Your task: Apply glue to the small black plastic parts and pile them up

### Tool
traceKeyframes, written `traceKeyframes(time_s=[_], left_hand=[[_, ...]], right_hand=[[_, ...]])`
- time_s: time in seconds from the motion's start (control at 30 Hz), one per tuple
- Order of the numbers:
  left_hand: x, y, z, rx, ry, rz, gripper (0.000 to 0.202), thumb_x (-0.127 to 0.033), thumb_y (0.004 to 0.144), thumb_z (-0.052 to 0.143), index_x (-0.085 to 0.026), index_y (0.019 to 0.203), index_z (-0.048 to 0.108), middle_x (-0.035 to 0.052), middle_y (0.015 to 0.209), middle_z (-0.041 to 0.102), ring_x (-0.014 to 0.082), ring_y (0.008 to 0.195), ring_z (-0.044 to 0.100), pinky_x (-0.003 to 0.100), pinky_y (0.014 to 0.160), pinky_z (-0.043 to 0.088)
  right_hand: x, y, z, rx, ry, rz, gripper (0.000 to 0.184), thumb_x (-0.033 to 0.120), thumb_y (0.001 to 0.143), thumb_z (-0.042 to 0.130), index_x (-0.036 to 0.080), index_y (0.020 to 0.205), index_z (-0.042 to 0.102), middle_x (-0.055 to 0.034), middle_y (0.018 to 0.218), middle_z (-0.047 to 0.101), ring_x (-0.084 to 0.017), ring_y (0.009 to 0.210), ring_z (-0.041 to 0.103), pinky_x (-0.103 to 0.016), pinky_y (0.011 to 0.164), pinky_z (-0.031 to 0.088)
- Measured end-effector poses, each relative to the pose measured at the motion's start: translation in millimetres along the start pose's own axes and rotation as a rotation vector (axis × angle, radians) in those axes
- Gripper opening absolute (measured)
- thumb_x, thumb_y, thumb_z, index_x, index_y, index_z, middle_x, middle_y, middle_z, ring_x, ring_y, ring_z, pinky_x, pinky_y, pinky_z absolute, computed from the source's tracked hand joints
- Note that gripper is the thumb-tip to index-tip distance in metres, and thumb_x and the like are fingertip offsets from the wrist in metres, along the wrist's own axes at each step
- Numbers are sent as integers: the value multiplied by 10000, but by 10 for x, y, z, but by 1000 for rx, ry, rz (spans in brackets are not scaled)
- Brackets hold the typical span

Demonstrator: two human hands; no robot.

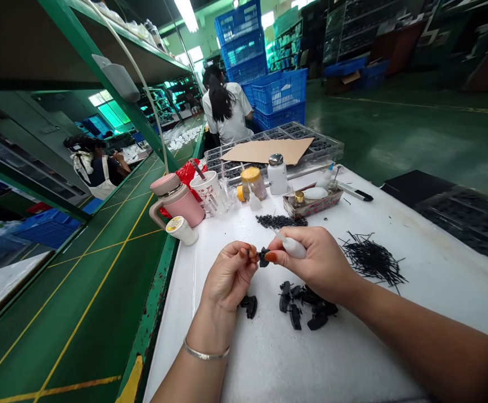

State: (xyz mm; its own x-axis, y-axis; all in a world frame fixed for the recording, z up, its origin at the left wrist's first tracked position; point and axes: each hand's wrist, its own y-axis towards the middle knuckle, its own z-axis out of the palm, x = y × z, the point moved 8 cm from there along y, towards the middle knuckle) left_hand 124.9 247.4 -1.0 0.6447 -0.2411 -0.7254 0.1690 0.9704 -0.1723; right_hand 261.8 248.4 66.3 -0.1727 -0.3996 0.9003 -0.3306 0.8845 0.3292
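My left hand (227, 277), a bracelet on its wrist, pinches a small black plastic part (263, 257) between thumb and fingertips. From the other side, the thumb and finger of my right hand (317, 260) meet the same part. Tucked in that right hand is a white squeeze bottle (294, 248) with a thin tip pointing up and left. Below the hands lie several curved black plastic pieces (295, 316), and another black piece (250, 306) is beside my left wrist. Fingers partly hide the held part.
Behind the hands are a pile of tiny black parts (281, 220), a small box (313, 202), a white pump bottle (277, 174) and a yellow-lidded jar (253, 182). Thin black rods (372, 257) lie right; a pink mug (179, 198) stands left. A co-worker (227, 106) sits beyond.
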Motion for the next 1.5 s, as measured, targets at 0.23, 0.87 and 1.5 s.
traceKeyframes(time_s=[0.23, 0.87, 1.5], left_hand=[[26, -14, 50, 58, 18, -34, 224, -149, 621, 825, -154, 743, 637, -8, 707, 651, 67, 609, 624, 121, 574, 538], [91, -45, 82, 85, 62, -83, 192, -161, 641, 812, -140, 707, 633, 15, 852, 654, 116, 762, 632, 263, 741, 548], [84, -33, 57, 108, 60, -80, 218, -160, 669, 792, -153, 714, 579, -9, 794, 612, 99, 714, 617, 244, 697, 552]], right_hand=[[-1, 1, -8, -2, 22, 7, 188, 285, 773, 696, 127, 679, 654, 28, 578, 542, -88, 548, 434, -214, 499, 327], [31, -7, 33, 17, -66, -56, 223, 281, 809, 632, 136, 640, 614, 33, 560, 490, -91, 543, 414, -225, 508, 307], [52, -10, 29, 18, -47, -64, 235, 324, 816, 639, 141, 669, 636, 26, 577, 517, -96, 551, 430, -228, 512, 313]])
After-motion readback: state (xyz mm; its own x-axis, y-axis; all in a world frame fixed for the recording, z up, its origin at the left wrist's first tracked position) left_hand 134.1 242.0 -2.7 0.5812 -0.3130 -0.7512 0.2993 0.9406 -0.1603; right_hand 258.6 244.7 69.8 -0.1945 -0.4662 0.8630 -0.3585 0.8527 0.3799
